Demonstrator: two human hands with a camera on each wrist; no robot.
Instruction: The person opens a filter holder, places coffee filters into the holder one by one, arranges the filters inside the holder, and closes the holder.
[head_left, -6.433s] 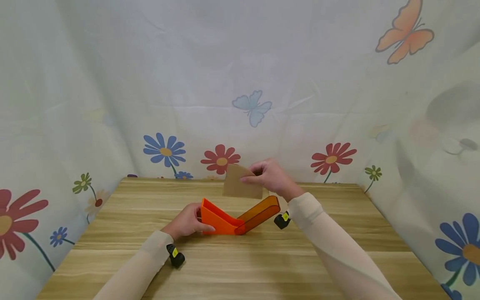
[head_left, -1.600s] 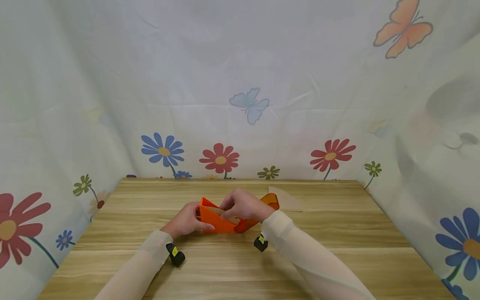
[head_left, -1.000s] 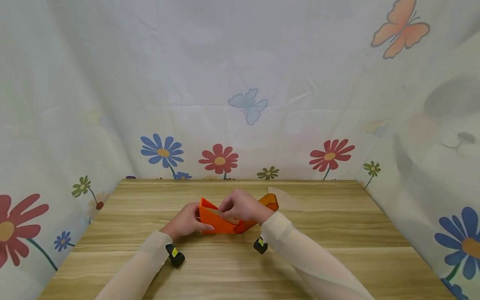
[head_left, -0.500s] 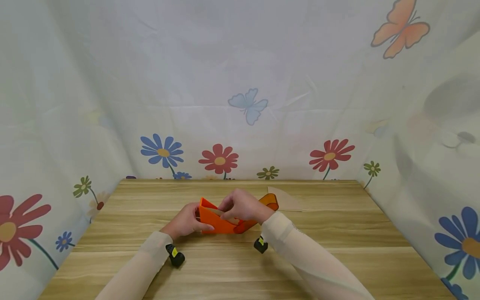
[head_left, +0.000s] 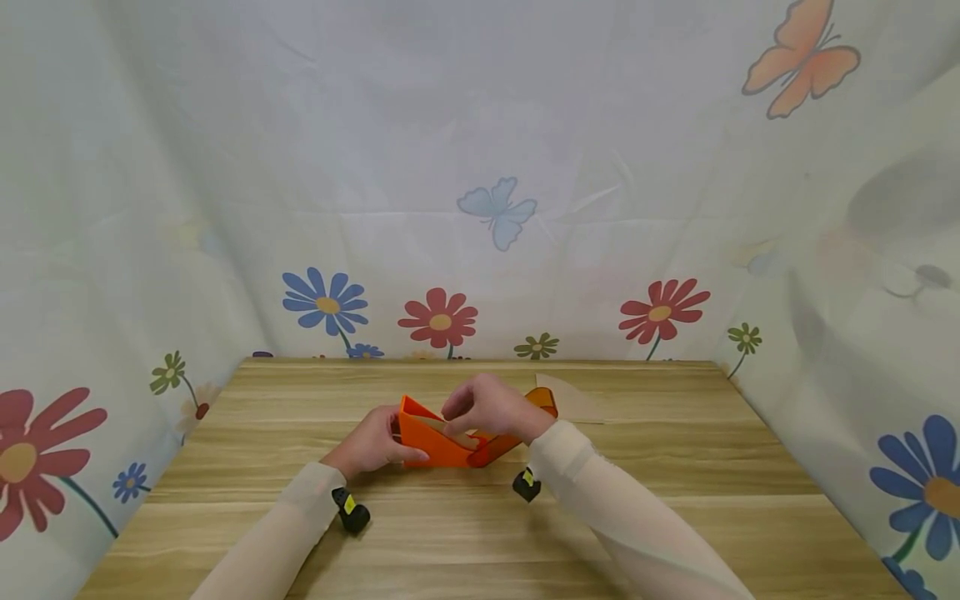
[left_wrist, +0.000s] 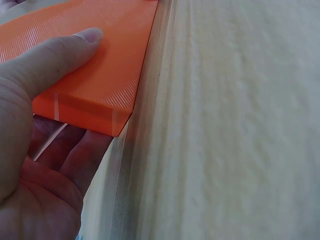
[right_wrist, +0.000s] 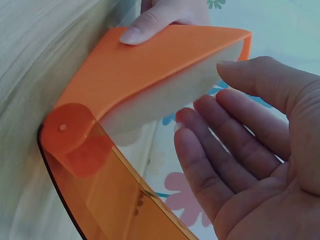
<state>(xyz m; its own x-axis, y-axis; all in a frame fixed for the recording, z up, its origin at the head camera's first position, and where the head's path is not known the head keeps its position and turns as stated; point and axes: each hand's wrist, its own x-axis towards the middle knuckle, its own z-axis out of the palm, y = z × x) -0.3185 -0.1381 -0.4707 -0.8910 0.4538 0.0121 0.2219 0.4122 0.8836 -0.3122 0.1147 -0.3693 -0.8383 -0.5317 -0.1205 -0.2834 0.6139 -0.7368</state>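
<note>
Left hand point(head_left: 372, 444) gripping the solid orange half of the hinged orange case point(head_left: 438, 437), thumb point(left_wrist: 55, 55) lying flat along its ribbed face and fingers curling beneath, steadying it mid-table point(head_left: 480, 533). Right hand point(head_left: 491, 408) hovering over the gap between the case's two halves, fingers relaxed and spread, holding nothing. Showing only in the right wrist view: the round hinge point(right_wrist: 67, 129) joining the clear orange lid point(right_wrist: 115, 200), and possibly pale lining inside, though blurred.

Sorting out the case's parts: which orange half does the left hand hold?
The left hand holds the opaque orange half; the translucent lid sticks out rightward, untouched.
</note>
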